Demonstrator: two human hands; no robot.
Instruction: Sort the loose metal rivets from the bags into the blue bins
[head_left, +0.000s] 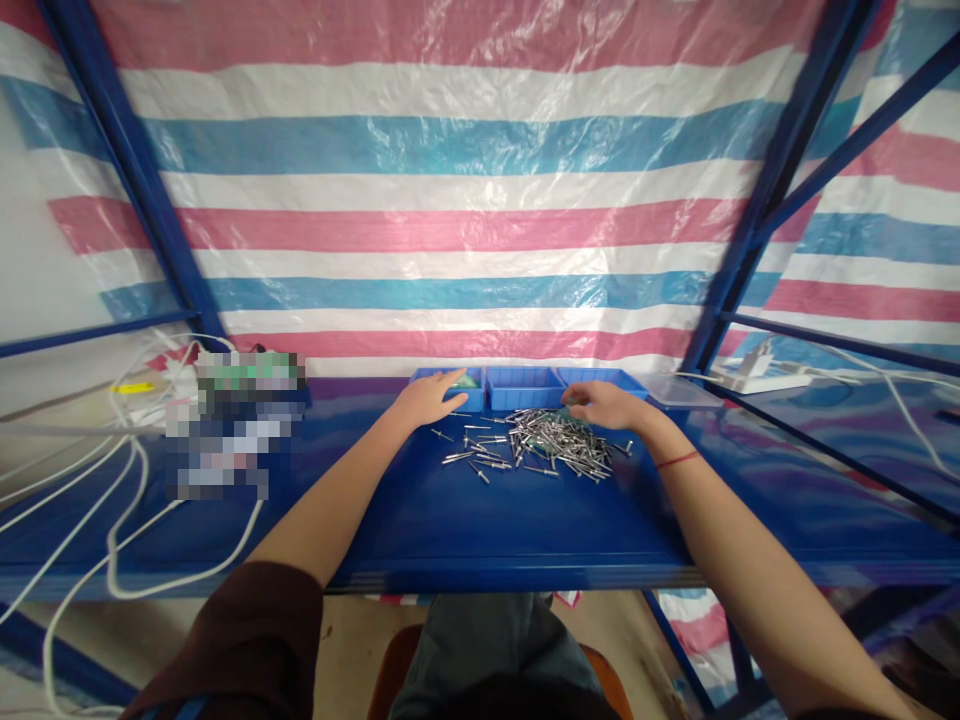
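Note:
A heap of silvery blind rivets (559, 440) lies on the blue table, with several loose ones strewn to its left. My left hand (431, 400) reaches to the left blue bin (471, 405), its fingers spread over the near rim. Something green (466, 381) shows inside that bin, partly behind the fingers. At the back right of the heap is my right hand (604, 405), fingers curled down with the tips close together. Whatever they pinch is too small and too covered to make out. The middle blue bin (525, 397) stands between the hands, and the right bin (622, 381) is partly behind my right hand.
White cables (124, 500) and blurred-out items (236, 425) occupy the table's left side. A clear plastic lid or tray (682, 391) lies right of the bins, near a white power strip (765, 370). Blue frame posts (739, 240) and a striped sheet (465, 230) enclose the back.

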